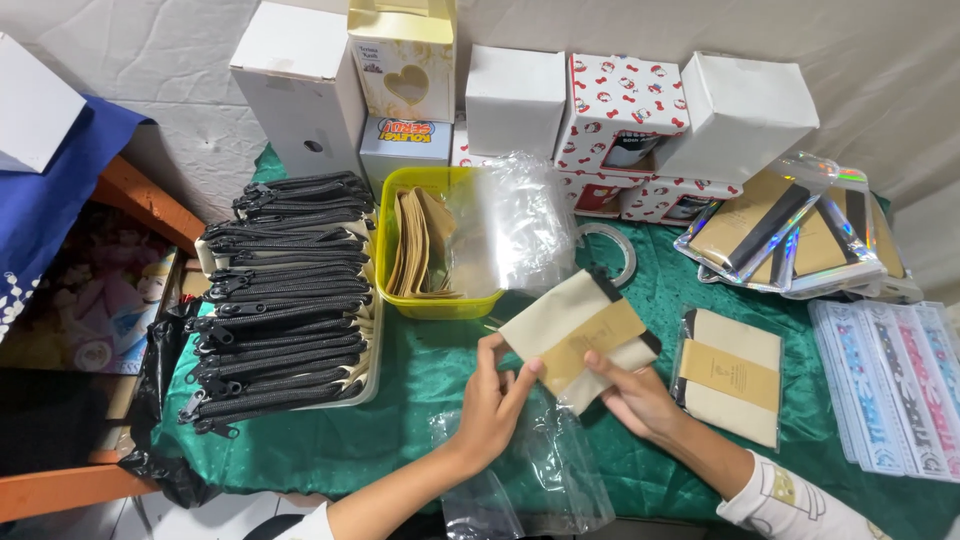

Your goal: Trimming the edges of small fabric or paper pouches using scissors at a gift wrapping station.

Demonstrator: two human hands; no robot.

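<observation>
- The left hand [492, 395] pinches the lower left edge of a cream pouch [578, 335], thumb on top and fingers curled underneath, closed on the fabric.
- The right hand [632, 395] grips the same cream pouch from below right, its thumb pressed on the brown paper band [592, 345] that wraps around the pouch's middle.
- The pouch is held tilted just above the green cloth [420, 400] that covers the counter, near its front centre, with its black zipper edge pointing up and to the right.
- Clear plastic bags [545, 475] lie flat on the cloth under and in front of both hands.
- Just right of the right hand lies a finished pouch [730, 375], banded and sleeved in plastic.
- A yellow tub [395, 250] stands behind the hands, holding brown paper bands upright, with more clear bags spilling from it.
- To the left, a tray [372, 370] holds a thick stack of pouches with black zippers [285, 290].
- Holographic packets [790, 235] sit at the far right, and pastel rulers [885, 385] lie at the right edge.
- White and patterned boxes [620, 110] line the back wall.
</observation>
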